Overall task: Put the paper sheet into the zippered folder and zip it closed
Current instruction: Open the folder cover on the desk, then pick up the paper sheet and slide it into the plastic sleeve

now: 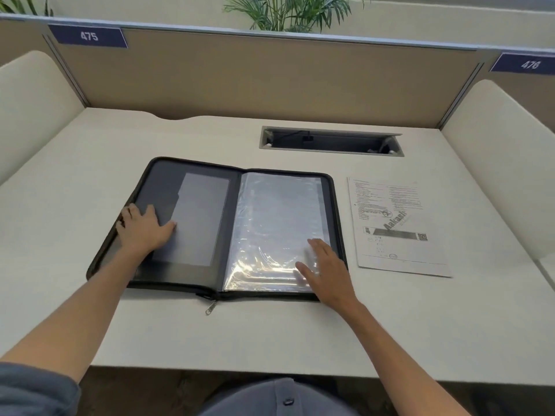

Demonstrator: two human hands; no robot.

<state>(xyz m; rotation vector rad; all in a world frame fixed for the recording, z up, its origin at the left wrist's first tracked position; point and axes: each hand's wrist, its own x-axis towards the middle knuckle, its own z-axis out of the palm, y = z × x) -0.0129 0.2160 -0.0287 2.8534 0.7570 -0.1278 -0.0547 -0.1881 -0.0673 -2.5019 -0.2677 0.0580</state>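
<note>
Nearest the viewer, two bare forearms reached out over the front edge of a pale table (pixel 270 334), and both hands lay flat and open, gripping nothing. The left hand (pixel 144 228) pressed palm-down on the dark inside cover of the zippered folder (pixel 192 259), which lay spread wide open on the table. The right hand (pixel 326 270) rested with fingers splayed on the stack of clear plastic sleeves (pixel 276 223) filling the folder's right half, close to their lower outer corner. At the folder's near edge, by the spine, the metal zipper pull (pixel 210 307) hung loose onto the table, the zipper fully undone. The paper sheet (pixel 393 226), printed with text and a dark banner, lay flat on the table just beside the folder's right edge, not yet touched and not inside. Beyond the folder sat a recessed cable slot (pixel 330 141) in the table, then a tan partition (pixel 270 73) with numbered labels, and green plant leaves (pixel 288 10) behind it. Several things seemed likely to go wrong from here. The sleeves looked glossy and wrinkled near the right hand, so the sheet could catch on a crease or crumple if pushed in at an angle. A thin sheet flat on a smooth table may slide away rather than lift. If a corner of paper or plastic stuck out past the edge, the zipper could snag on it when closed.
</note>
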